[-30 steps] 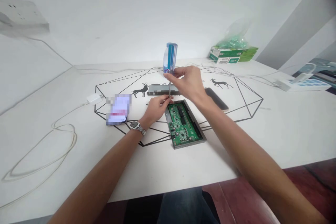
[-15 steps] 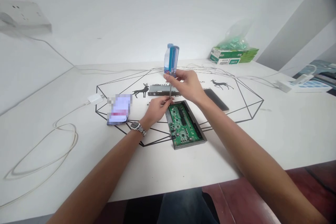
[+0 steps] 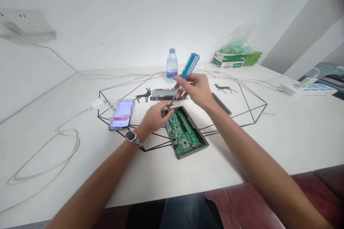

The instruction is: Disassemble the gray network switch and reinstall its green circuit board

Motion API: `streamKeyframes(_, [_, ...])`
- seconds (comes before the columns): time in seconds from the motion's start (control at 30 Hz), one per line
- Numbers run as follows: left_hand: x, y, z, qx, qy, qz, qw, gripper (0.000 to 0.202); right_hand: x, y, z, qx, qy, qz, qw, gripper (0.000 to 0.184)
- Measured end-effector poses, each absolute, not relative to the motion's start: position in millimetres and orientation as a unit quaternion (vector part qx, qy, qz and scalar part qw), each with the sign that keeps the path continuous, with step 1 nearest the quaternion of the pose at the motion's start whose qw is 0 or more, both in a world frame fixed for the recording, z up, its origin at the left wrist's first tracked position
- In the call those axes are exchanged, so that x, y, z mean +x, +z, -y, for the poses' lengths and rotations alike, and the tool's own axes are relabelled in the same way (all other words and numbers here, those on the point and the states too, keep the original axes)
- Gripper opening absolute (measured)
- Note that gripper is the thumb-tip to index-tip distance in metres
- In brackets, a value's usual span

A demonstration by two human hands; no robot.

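Head view: one moment, person seated at a white table [image 3: 242,157].
Circuit board: green circuit board [image 3: 184,133] sits in a grey metal tray [image 3: 204,143], flat on the table, inside the black line drawing [image 3: 249,111] printed on the tabletop.
Screwdriver: screwdriver [image 3: 185,75] with blue and clear handle, tilted, handle up and to the right, metal tip down at the far left corner of the tray.
Right hand: right hand [image 3: 197,89] is closed around the lower part of the screwdriver handle.
Left hand: left hand [image 3: 154,116] rests at the far left corner of the tray, fingers curled and pinched near the screwdriver tip; whether it holds something small cannot be told. A wristwatch [image 3: 132,136] is on that wrist.
Behind the tray: grey metal cover [image 3: 162,94] lies flat; a water bottle [image 3: 172,66] stands upright further back.
Left side: phone [image 3: 120,114] with lit screen, a white charger [image 3: 97,104] and a looped white cable [image 3: 61,150].
Right side: a dark phone [image 3: 221,103] beside the right wrist; a green box [image 3: 236,59] at the far edge.
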State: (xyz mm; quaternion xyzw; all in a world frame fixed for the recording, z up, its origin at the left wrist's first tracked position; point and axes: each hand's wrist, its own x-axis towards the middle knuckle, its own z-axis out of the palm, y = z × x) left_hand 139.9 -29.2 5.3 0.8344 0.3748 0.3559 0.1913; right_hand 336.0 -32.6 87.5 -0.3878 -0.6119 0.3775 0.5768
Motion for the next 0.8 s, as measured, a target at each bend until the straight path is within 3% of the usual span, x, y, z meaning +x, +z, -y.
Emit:
streamKeyframes(0.17, [127,2,27,0.837,0.332,-0.389,0.193,0.025,336,88,28,-0.353,0.420,0.593,0.589,0.042])
streamKeyframes(0.3, [124,14,24,0.867,0.299,-0.370,0.148,0.031,356,95,30,-0.364,0.392,0.514,0.671,0.042])
streamKeyframes(0.5, [159,48,17,0.960,0.139,-0.211,0.118,0.047,409,87,29,-0.348,0.437,0.336,0.758,0.038])
streamKeyframes(0.8, [224,60,8,0.981,0.075,-0.103,0.143,0.056,427,70,16,-0.323,0.542,0.240,0.737,0.033])
